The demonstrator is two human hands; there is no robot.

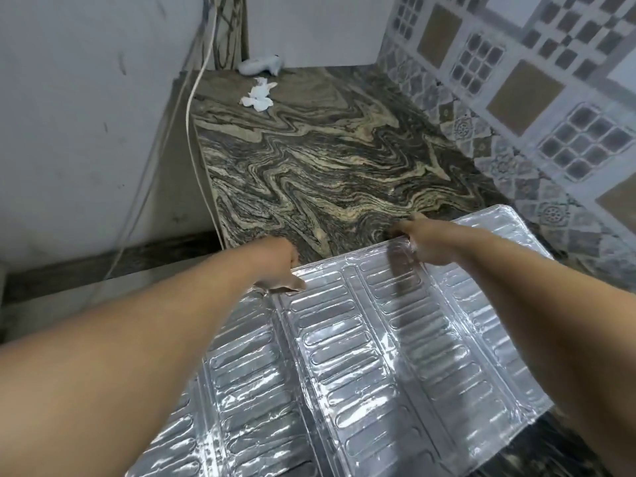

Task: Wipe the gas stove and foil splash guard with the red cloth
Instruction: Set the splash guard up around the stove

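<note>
A: Status on the wipe job?

B: Can't call any of it done from here. Both hands are on the foil splash guard [361,356] — left hand [278,266] pinched closed on the far edge near a fold, right hand [421,241] curled closed over the same edge further along. The guard lies tilted toward the camera, panels partly folded.

A: Red cloth? Stove?

B: Neither in view. No cloth in either hand, so my read is the guard is being carried or repositioned, not wiped. Whether the foil is already clean I can't tell — the glare hides any grease.

A: So what's left?

B: Judging by this alone: possibly everything, or just setting the guard in place. Ambiguous.

A: Room to move?

B: Good. Past both hands the granite counter [327,160] is bare for a long stretch. Only a crumpled white tissue [258,96] well beyond the hands, and a pale object [261,65] behind it against the back wall — can't identify it.

A: Edges?

B: Tiled wall [516,98] runs close outside the right hand; the guard's far corner sits near it. Outside the left hand the counter drops off, with a white cord [199,108] hanging along that edge — likely snag point if the guard swings that way. The thin foil edge will probably buckle under a hard grip.
</note>
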